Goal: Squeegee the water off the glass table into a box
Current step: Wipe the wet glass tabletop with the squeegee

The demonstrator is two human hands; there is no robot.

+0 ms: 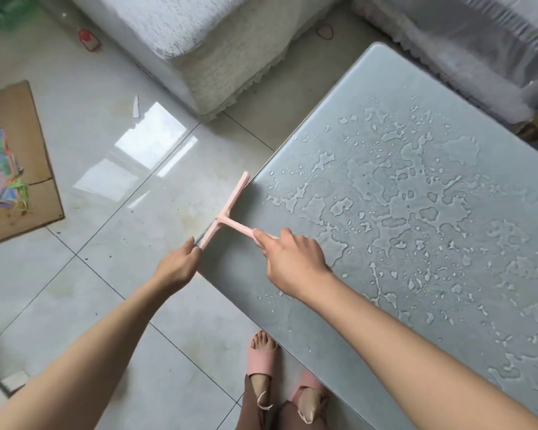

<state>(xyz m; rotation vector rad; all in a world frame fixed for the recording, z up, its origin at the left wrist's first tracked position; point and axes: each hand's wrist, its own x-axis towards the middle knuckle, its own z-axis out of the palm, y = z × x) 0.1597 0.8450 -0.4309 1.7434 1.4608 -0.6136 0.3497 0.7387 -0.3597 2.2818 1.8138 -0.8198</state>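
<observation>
The squeegee [223, 216] at the table's left edge is light pink. The glass table [385, 88] is pale grey-green with shiny water [458, 147] blobs all over it. The floor [106, 274] has pale grey tiles with thin dark lines. The 2 slippers [260, 364] are pink. The cardboard [19, 119] is brown.

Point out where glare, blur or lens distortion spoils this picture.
Head view: window glare blows out a patch of the floor tiles; the wide lens bows the edges of the glass table; the covered sofa at top right looks soft and smeared; water, pink squeegee, left hand and right hand are sharp, without hard shadows.
</observation>
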